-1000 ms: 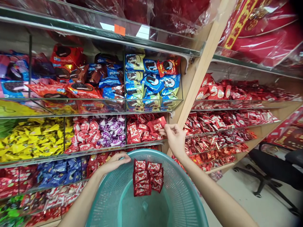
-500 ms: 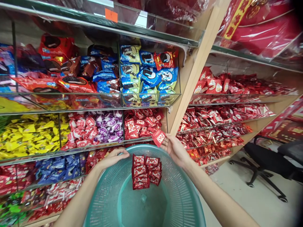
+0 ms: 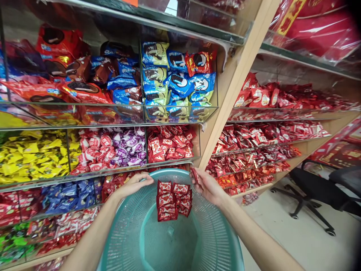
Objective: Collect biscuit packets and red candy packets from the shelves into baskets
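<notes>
My left hand (image 3: 135,184) is closed on the far left rim of a green plastic basket (image 3: 113,229). My right hand (image 3: 207,184) pinches a small red candy packet (image 3: 196,177) at the basket's far right rim; the packet is turned nearly edge-on. Inside the basket, against its far side, several red-and-white candy packets (image 3: 173,199) sit in two neat columns. Just beyond the basket, a clear shelf bin holds a heap of similar red packets (image 3: 170,143).
Left of that bin lie purple-and-white wrapped candies (image 3: 129,145) and yellow packets (image 3: 34,158). Blue cookie packs (image 3: 179,84) fill the shelf above. A wooden upright (image 3: 225,105) divides the shelving. A black wheeled chair (image 3: 313,188) stands at the right.
My right hand has drawn the red packet slightly down from the bin toward the basket rim and turned it from face-on to edge-on. My left hand stays at the rim.
</notes>
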{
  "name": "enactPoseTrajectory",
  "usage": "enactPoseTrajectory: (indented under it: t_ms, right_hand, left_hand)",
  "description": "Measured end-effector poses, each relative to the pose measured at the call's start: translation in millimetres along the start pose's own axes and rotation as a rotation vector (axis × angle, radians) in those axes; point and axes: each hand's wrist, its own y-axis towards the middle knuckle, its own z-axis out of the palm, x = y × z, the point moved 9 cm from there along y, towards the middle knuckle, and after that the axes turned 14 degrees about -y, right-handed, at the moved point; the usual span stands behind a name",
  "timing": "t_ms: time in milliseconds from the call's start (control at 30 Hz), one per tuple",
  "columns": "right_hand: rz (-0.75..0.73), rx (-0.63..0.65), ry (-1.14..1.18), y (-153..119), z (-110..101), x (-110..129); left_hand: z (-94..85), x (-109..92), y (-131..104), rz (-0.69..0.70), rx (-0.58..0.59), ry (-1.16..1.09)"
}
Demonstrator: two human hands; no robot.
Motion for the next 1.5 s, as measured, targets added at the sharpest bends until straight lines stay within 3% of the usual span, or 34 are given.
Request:
enactPoseTrajectory:
  t_ms: [100,200,333,433,500,600,1133,1500]
  right_hand:
    - [0.101,0.059,-0.107,0.4,3.9,-14.8]
    - [0.065,0.163,-0.254,2.3,11.9,-17.9]
    - [-0.224,0.257,-0.623,14.4,22.3,-8.2]
    - [-0.464,0.147,-1.035,28.3,23.1,1.7]
    - [-0.534,0.071,-1.231,37.0,23.4,5.9]
    - [-0.599,0.087,-1.368,42.4,31.0,9.7]
    - [-0.667,0.112,-1.548,34.4,40.8,6.6]
    - [-0.692,0.146,-1.161,13.9,43.4,19.8]
  left_hand:
    - [0.2,-0.6,-0.2,0.001,0.000,-0.009]
    - [0.3,0.1,-0.2,-0.002,0.002,-0.012]
    - [-0.7,2.2,-0.2,-0.001,-0.001,-0.002]
    - [-1.5,3.1,-0.4,-0.002,-0.004,0.003]
    - [-1.3,2.7,-0.6,-0.003,-0.005,0.000]
    - [-0.8,1.8,-0.9,-0.007,-0.006,0.001]
    - [-0.9,3.2,-0.2,-0.005,-0.010,-0.016]
    - [-0.7,4.3,0.9,-0.002,-0.005,-0.008]
